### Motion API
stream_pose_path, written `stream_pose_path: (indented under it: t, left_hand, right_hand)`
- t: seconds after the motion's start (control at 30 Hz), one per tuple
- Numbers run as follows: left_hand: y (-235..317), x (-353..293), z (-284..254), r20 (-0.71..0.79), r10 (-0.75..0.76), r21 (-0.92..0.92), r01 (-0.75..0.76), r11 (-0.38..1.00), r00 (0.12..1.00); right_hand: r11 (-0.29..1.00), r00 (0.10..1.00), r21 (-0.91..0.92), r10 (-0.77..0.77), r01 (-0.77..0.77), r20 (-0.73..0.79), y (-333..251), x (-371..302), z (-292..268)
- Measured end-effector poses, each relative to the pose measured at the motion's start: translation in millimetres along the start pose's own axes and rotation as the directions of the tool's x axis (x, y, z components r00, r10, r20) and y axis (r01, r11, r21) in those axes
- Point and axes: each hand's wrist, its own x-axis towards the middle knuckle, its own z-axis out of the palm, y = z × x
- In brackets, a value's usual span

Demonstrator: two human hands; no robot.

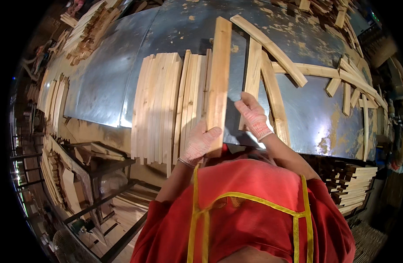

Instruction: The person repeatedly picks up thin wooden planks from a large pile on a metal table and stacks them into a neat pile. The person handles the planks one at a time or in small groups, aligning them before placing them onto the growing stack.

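Note:
My left hand [200, 142], in a pale work glove, grips the lower end of a wooden plank [220, 72] that points away from me, its broad face turned up. My right hand [256, 117], gloved too, has its fingers curled over the lower part of a wooden strip [253, 65] to the right of the plank. Another strip [276, 101] runs close beside this hand. Left of the plank, a row of wooden strips [155, 105] lies side by side, partly hidden by my left hand.
The metal-topped table [109, 74] spreads out ahead. A strip [271, 50] lies slanted at the far middle, and several loose pieces [359, 81] overlap at the right. Stacked wood [353, 186] stands below the table's right side. A metal frame [109, 206] is at lower left.

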Motion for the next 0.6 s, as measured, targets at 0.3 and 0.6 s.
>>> stream_pose_path:
  t: [0.3, 0.6]
  left_hand:
    - [-27.5, -3.8, -72.6, -0.349, 0.113, 0.740, 0.199, 0.643, 0.930]
    - [-43.1, -48.3, -120.6, -0.506, -0.117, 0.772, 0.509, 0.380, 0.855]
  right_hand:
    - [0.606, 0.978, -0.786, 0.065, 0.120, 0.200, 26.5, -5.4, 2.4]
    - [0.660, 0.995, -0.747, -0.013, 0.083, 0.100, 31.4, 4.4, 17.6]
